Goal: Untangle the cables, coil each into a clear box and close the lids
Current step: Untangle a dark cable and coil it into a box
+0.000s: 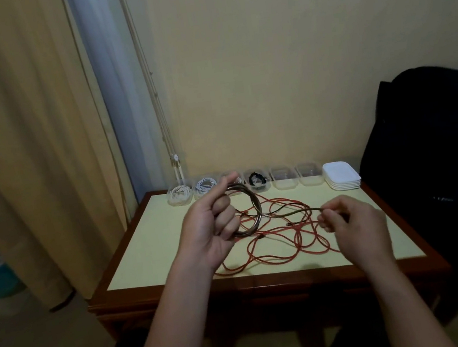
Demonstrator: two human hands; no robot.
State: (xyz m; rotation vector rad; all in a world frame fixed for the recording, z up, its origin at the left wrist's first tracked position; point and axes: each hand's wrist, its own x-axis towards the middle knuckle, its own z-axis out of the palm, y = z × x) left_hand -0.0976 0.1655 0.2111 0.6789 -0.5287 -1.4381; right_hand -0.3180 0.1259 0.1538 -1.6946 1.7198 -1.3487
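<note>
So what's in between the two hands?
In the head view, a dark cable stretches from the left hand to the right hand, above the tangled red cable.

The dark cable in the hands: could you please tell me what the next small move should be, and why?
Probably swing the right hand toward the left hand to lay one more loop onto the coil. The left hand holds several loops, while the right hand pinches the loose tail, which stretches above the tangled red cable.
</note>
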